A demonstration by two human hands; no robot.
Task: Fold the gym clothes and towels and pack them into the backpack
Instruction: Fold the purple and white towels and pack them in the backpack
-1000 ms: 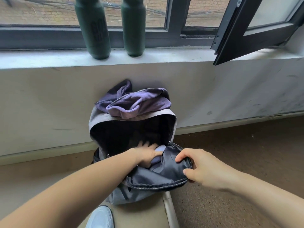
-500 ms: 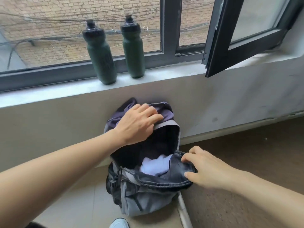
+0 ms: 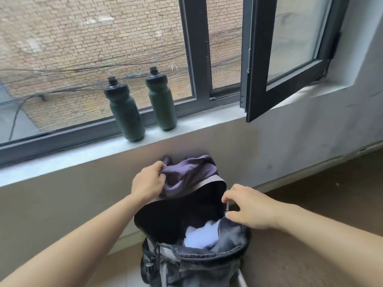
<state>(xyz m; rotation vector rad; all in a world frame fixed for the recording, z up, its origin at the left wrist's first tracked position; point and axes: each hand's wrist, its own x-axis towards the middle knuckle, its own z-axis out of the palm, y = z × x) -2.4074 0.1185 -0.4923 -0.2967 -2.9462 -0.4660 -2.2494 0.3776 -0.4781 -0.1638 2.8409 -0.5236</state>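
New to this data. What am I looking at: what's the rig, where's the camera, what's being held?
There is no robot here. The grips are a person's bare hands, and the view comes from one wide-angle camera worn on the head, looking forward and down along both forearms. An open grey backpack stands on the floor against the wall under a window. The left grip clutches a purple garment bunched on the backpack's back rim. The right grip is at the right edge of the opening; whether it pinches that edge is unclear. A white cloth already lies inside. Two dark green bottles stand on the windowsill.
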